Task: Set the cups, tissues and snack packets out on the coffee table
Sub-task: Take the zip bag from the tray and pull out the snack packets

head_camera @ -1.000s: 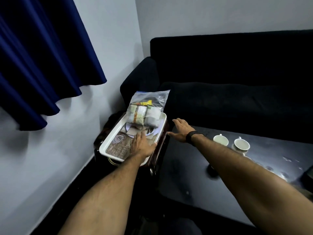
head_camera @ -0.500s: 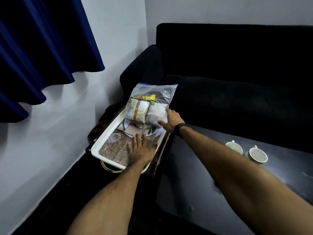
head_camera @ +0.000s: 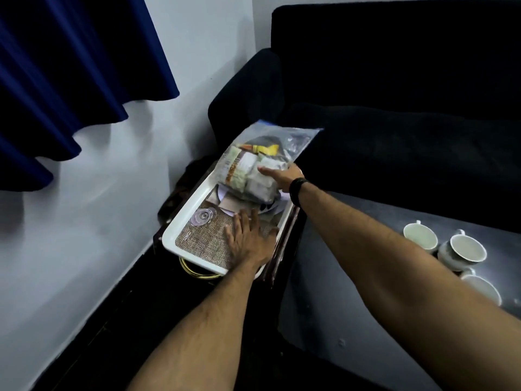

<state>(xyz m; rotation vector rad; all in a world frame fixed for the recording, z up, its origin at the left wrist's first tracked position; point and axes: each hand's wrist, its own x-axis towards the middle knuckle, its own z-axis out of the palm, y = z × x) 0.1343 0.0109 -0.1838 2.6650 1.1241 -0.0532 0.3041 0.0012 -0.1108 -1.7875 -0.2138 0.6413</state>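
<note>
A clear zip bag of snack packets (head_camera: pixel 248 170) lies across the far end of a white tray (head_camera: pixel 180 230). My right hand (head_camera: pixel 284 176) reaches to the bag's right side, with the thumb on top and the fingers hidden behind the bag. My left hand (head_camera: pixel 248 241) lies flat on the tray's near end, fingers spread on its patterned lining, and holds nothing. Three white cups (head_camera: pixel 468 248) stand close together at the right on the dark coffee table (head_camera: pixel 352 292). I cannot pick out tissues apart from the packets.
The tray rests on a small dark side table (head_camera: pixel 276 249) between the wall and the coffee table. A dark sofa (head_camera: pixel 394 108) runs behind both. A blue curtain (head_camera: pixel 70 66) hangs at the left, and a gold ring (head_camera: pixel 197 270) shows under the tray's near edge.
My right hand has moved from the coffee table's corner onto the bag of packets. The left hand has stayed flat on the tray. My view has shifted closer and to the left.
</note>
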